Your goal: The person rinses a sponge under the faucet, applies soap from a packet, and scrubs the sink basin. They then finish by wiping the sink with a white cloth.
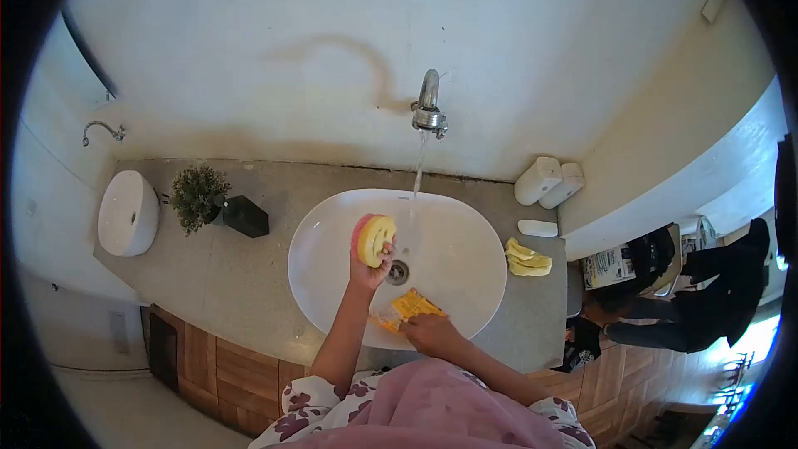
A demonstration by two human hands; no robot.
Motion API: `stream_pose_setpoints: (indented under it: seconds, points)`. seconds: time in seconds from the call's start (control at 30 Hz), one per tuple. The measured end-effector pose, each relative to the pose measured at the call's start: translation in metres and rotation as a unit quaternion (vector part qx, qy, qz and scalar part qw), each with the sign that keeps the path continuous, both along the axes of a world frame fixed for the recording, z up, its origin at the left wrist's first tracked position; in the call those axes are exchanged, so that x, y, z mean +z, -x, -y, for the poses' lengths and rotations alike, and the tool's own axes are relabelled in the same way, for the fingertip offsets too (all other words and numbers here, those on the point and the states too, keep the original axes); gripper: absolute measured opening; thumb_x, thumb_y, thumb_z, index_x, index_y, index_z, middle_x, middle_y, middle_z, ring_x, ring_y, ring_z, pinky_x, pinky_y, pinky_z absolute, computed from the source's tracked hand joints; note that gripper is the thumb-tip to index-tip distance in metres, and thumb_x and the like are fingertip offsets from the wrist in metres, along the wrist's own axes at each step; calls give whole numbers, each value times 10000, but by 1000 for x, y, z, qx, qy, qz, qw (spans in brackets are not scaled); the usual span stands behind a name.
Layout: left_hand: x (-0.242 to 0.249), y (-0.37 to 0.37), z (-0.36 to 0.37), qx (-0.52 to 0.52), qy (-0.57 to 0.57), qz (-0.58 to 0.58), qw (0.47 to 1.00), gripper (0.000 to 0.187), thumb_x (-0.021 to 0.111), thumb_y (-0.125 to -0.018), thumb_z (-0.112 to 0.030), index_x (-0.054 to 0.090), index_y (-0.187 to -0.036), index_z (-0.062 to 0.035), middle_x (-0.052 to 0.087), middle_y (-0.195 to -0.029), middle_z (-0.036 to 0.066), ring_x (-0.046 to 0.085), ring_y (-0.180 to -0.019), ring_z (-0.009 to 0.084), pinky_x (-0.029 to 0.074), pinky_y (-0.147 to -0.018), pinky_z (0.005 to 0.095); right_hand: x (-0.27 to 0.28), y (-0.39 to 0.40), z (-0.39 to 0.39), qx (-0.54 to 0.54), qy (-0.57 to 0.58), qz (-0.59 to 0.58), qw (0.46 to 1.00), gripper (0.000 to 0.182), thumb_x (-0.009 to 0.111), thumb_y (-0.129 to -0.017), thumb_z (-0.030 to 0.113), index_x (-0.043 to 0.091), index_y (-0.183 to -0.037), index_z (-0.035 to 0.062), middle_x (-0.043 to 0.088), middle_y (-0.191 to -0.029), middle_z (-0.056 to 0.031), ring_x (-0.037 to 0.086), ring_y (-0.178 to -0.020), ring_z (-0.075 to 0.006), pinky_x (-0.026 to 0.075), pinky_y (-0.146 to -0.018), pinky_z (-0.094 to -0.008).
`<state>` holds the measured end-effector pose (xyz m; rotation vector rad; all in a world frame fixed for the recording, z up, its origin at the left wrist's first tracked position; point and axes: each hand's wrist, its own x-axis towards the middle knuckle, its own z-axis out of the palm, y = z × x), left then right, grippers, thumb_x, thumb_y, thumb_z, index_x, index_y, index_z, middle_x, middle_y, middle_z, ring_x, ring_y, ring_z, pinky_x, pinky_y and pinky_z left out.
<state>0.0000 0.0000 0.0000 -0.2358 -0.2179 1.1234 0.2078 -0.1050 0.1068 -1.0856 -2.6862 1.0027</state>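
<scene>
Over the white oval basin [316, 287], my left hand [371, 271] is closed around a yellow and pink scrubbing sponge [376, 241] and holds it up. My right hand [434, 336] grips a yellow-orange plastic packet [413, 305] above the basin's near side; one end of it looks clear. Water [419, 168] runs from the wall tap [429, 108] into the basin, behind both hands. The metal drain [398, 272] shows just right of my left hand.
A crumpled yellow cloth [528, 259] lies right of the basin, near a white block [538, 228] and two white containers [538, 180]. On the left stand a dark bottle [246, 216], a plant [198, 199] and another white basin [129, 214]. A person [706, 308] is at far right.
</scene>
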Motion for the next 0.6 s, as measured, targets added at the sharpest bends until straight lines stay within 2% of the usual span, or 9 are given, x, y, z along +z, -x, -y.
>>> stream_pose_setpoints:
  seconds: [0.07,0.17,0.23,0.27,0.33,0.4,0.43,0.5,0.6]
  points:
    - [8,-7,-2,10,70,-38,997,568,568,-878,-481,501,-1316,-125,543,-1182,216,611,-981,321,590,-745,407,2,0,-1,97,72,96,988,322,615,-856,303,630,-1118,116,672,-1007,-168,653,-924,-296,522,-777,-385]
    - [45,-22,-6,64,91,-174,978,515,520,-919,-430,515,-1264,-48,590,-1075,208,641,-915,319,603,-738,374,17,-2,-37,91,168,52,980,248,632,-850,232,653,-1065,109,674,-983,-159,656,-870,-281,523,-750,-341]
    - [40,-31,-12,46,86,-199,975,503,518,-921,-429,524,-1247,-47,605,-1042,199,646,-897,304,604,-723,368,-26,-26,-78,-27,68,-104,992,211,629,-869,185,662,-1052,85,684,-986,-122,658,-865,-207,511,-766,-309]
    - [36,-31,-11,27,84,-229,969,492,516,-922,-428,532,-1231,-45,620,-1009,190,652,-878,289,604,-709,362,-11,-24,-94,-229,174,-179,941,172,602,-905,162,675,-1025,62,692,-965,-71,643,-900,-148,505,-790,-308]
    - [19,-32,-16,-10,47,-211,976,515,535,-908,-435,531,-1221,-26,626,-983,182,638,-807,260,586,-672,331,2,-23,-138,-314,114,-244,910,221,617,-903,175,643,-1097,71,678,-1024,-53,620,-940,-127,489,-831,-324]
    - [4,-35,-23,-46,7,-192,980,539,554,-895,-442,530,-1212,-7,632,-956,175,623,-736,232,567,-634,300,-8,-11,-172,-266,127,-372,880,315,629,-903,201,600,-1187,69,649,-1108,-57,596,-1005,-135,470,-849,-309]
    - [-2,-39,-25,-58,0,-218,974,544,561,-891,-444,528,-1213,-7,638,-924,161,618,-710,209,550,-597,270,-17,-4,-183,-268,125,-371,880,315,629,-903,201,600,-1187,69,649,-1108,-57,596,-1005,-135,470,-849,-309]
    - [-11,-43,-28,-69,-6,-243,968,550,568,-887,-447,526,-1214,-7,644,-892,148,613,-685,186,532,-560,241,-24,10,-195,-233,256,-348,871,377,605,-914,167,526,-1264,53,622,-1078,-25,554,-1000,-107,443,-886,-278]
    - [-15,-41,-31,-101,-18,-286,953,535,572,-888,-443,522,-1233,-38,652,-901,141,632,-701,179,530,-544,227,-17,13,-195,-220,374,-306,847,371,641,-877,153,559,-1226,57,620,-1038,-15,560,-952,-98,449,-866,-275]
